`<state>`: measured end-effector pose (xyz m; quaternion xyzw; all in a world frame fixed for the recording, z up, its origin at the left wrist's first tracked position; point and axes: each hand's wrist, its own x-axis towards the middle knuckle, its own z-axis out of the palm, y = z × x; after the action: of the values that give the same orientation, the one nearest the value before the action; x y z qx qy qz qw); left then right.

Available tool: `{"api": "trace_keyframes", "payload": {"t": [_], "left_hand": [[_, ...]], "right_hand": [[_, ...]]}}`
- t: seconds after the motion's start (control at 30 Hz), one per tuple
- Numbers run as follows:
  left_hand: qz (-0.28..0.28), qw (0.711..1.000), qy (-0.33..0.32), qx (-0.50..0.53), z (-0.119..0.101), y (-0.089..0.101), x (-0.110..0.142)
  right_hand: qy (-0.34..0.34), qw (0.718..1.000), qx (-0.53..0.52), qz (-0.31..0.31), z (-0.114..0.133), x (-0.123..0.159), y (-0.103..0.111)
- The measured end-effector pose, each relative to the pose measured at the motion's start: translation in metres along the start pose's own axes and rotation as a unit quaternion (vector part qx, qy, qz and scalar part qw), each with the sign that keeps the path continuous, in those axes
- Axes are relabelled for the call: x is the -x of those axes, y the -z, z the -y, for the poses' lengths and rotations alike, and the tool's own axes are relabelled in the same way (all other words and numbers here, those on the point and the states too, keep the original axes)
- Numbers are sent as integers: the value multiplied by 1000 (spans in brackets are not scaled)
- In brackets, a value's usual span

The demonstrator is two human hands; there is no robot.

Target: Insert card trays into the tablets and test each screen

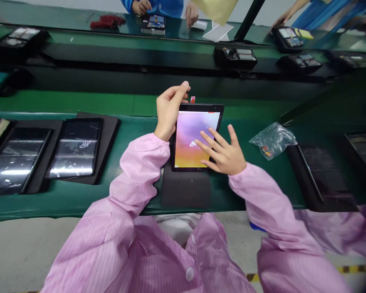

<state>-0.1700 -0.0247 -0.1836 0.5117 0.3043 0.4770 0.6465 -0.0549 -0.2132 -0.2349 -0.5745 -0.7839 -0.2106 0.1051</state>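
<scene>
A tablet [190, 130] with a lit purple-to-orange screen lies on a dark mat [186, 189] on the green bench. My right hand [221, 151] rests flat on the screen with its fingers spread. My left hand [169, 108] is raised over the tablet's far left corner, thumb and forefinger pinched together near a small red-and-white tab [192, 99]. What the pinch holds is too thin to make out. Both my sleeves are pink.
Two dark-screened tablets [76, 148] [16, 160] lie on mats at the left. A clear plastic bag [273, 139] with small parts sits at the right, beside another dark tray [323, 175]. Other people's hands [191, 13] work at the far bench among black devices [235, 57].
</scene>
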Motion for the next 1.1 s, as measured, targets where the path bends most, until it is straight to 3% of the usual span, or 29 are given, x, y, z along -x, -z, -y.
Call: {"api": "trace_keyframes", "payload": {"t": [0.17, 0.27, 0.37, 0.57, 0.77, 0.87, 0.97, 1.1], "left_hand": [[-6, 1000, -10, -4, 3, -1, -2], [-4, 1000, -19, -8, 3, -1, -2], [3, 999, -35, -10, 3, 0, -2], [17, 998, -51, -18, 2, 1, -2], [9, 999, -34, -11, -1, 0, -1], [16, 999, -42, -9, 0, -1, -1], [12, 999, -48, -17, 0, -1, 0], [13, 998, -52, -19, 0, -1, 0]], "right_hand": [[-252, 967, 32, -25, 88, -12, -17], [-345, 938, 28, -17, 128, -29, -26], [-378, 926, 21, -6, 147, -41, -30], [-361, 931, -26, 47, 162, -47, -26], [-298, 953, -12, 48, 157, -30, -15], [-232, 972, 17, -33, 133, -7, -1], [-222, 965, 65, -124, 99, 5, 12], [-228, 964, 77, -116, 67, -17, 13]]}}
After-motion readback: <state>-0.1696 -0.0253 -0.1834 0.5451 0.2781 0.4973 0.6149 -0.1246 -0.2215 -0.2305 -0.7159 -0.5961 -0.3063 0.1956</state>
